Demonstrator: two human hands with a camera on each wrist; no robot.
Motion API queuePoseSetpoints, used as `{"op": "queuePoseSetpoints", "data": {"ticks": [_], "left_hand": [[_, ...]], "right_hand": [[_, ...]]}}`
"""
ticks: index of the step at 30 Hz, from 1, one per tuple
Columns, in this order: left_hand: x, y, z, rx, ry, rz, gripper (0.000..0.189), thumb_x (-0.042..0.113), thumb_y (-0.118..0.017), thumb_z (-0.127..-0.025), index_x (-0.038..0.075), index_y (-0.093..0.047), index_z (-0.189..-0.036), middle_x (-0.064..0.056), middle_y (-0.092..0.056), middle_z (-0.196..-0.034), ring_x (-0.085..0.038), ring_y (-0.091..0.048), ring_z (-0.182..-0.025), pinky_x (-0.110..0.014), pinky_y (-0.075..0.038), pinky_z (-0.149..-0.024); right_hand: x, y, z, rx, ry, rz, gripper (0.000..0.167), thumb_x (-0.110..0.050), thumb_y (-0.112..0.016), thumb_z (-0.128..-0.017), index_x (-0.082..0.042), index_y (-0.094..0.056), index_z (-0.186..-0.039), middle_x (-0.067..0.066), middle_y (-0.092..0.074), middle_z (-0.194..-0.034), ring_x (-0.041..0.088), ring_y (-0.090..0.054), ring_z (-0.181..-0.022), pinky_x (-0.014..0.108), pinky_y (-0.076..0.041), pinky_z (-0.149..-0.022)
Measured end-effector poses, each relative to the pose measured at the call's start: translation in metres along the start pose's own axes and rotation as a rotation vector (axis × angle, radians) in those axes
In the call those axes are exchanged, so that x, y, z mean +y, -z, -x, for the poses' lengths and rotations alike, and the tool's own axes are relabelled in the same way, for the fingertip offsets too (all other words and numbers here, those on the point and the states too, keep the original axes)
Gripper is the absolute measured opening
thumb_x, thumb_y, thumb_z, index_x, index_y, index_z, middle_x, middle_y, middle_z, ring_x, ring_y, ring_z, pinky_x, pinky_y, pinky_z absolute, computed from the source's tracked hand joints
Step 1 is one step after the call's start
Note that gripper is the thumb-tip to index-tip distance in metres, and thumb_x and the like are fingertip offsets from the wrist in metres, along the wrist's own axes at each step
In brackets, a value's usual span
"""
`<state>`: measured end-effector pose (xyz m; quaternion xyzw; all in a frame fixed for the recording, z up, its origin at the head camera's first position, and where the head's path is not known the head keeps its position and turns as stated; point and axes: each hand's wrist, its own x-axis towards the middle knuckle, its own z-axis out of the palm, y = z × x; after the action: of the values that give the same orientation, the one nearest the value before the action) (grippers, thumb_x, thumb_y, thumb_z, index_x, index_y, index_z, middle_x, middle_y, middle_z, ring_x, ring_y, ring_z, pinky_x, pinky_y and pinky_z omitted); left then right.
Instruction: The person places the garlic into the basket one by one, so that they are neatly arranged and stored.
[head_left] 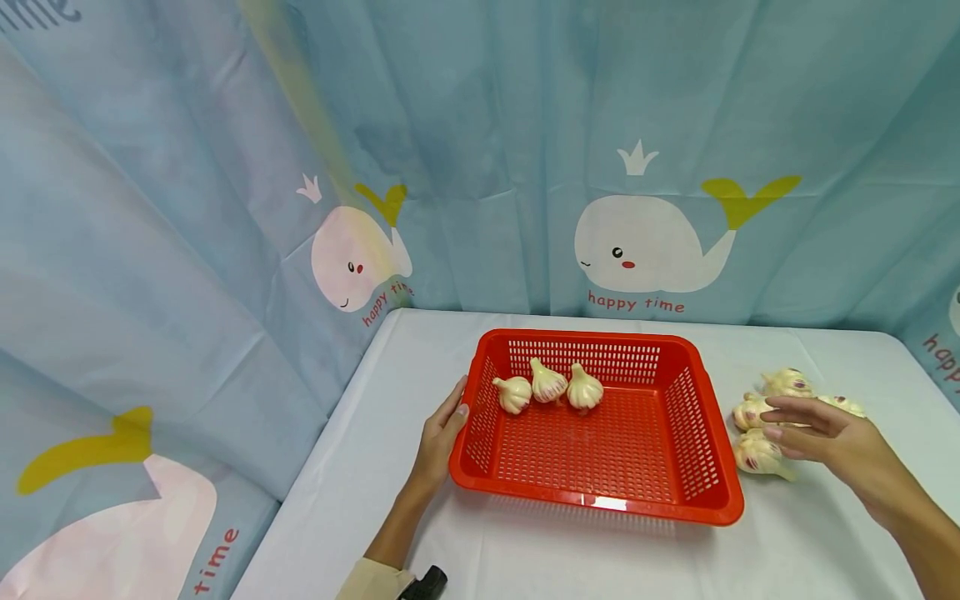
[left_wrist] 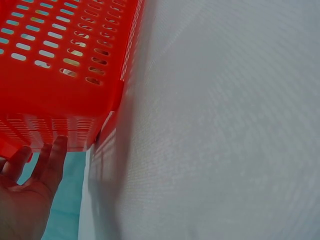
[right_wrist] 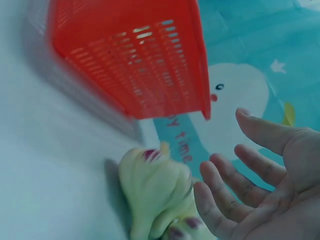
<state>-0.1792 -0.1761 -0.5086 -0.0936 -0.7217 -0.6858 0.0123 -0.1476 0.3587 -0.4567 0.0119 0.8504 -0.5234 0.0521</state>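
Observation:
A red plastic basket (head_left: 596, 500) with slotted walls stands on the table. Three garlic bulbs (head_left: 549, 382) sit in its back left part. At the basket's left side is my left hand (head_left: 437, 442), its fairly straight fingers (left_wrist: 57, 155) touching the outer wall below the rim. Several more garlic bulbs (head_left: 757, 454) lie in a cluster right of the basket. Over that cluster hovers my right hand (head_left: 840, 433), fingers spread and slightly bent, the palm empty. The right wrist view shows one purple-streaked garlic bulb (right_wrist: 152, 182) close below the fingertips.
A white cloth covers the table (head_left: 360, 467). Behind it and to the left hangs a blue curtain (head_left: 487, 250) printed with whales. A dark object (head_left: 426, 583) shows by the left sleeve at the bottom edge.

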Motion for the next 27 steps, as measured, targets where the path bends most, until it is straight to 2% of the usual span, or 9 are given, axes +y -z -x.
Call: {"op": "queuePoseSetpoints", "data": {"ticks": [8,12,15,19,27], "left_hand": [[-0.001,0.000,0.000,-0.002,0.000,0.009,0.056,0.026,-0.045,-0.114,0.014,-0.033,-0.168,0.005,-0.039,-0.169,-0.021,-0.044,-0.151,-0.030,-0.051,-0.111],[0.000,0.000,0.000,-0.001,-0.001,0.010,0.055,0.027,-0.045,-0.114,0.018,-0.035,-0.167,0.006,-0.040,-0.168,-0.020,-0.044,-0.151,-0.032,-0.050,-0.113],[0.000,0.000,-0.001,0.000,-0.002,0.011,0.054,0.027,-0.046,-0.114,0.020,-0.036,-0.167,0.006,-0.040,-0.168,-0.020,-0.044,-0.151,-0.031,-0.049,-0.113],[0.000,0.000,-0.001,0.000,-0.007,0.005,0.054,0.026,-0.045,-0.114,0.018,-0.035,-0.167,0.005,-0.040,-0.168,-0.020,-0.044,-0.151,-0.027,-0.050,-0.111],[0.000,0.000,-0.001,-0.002,-0.006,-0.002,0.055,0.026,-0.044,-0.115,0.016,-0.034,-0.168,0.005,-0.040,-0.168,-0.021,-0.046,-0.150,-0.026,-0.051,-0.109]], "right_hand": [[0.019,0.003,0.008,0.029,-0.088,0.014,0.059,-0.034,-0.072,-0.102,-0.003,-0.053,-0.149,-0.038,-0.064,-0.107,-0.014,-0.065,-0.093,0.022,-0.062,-0.074],[0.026,0.005,0.010,0.032,-0.107,0.010,0.064,-0.033,-0.074,-0.101,0.003,-0.050,-0.148,-0.038,-0.063,-0.106,-0.016,-0.063,-0.093,0.021,-0.061,-0.073],[0.031,0.006,0.011,0.029,-0.115,0.012,0.063,-0.032,-0.073,-0.102,0.005,-0.051,-0.147,-0.039,-0.063,-0.106,-0.016,-0.063,-0.093,0.021,-0.061,-0.073],[0.036,0.008,0.012,0.005,-0.134,0.009,0.056,-0.032,-0.073,-0.102,-0.001,-0.054,-0.145,-0.038,-0.064,-0.106,-0.014,-0.064,-0.093,0.023,-0.062,-0.074],[0.043,0.005,0.009,-0.031,-0.194,0.024,0.083,-0.039,-0.073,-0.101,0.011,-0.037,-0.156,-0.032,-0.065,-0.109,-0.013,-0.064,-0.091,0.026,-0.063,-0.077]]}}
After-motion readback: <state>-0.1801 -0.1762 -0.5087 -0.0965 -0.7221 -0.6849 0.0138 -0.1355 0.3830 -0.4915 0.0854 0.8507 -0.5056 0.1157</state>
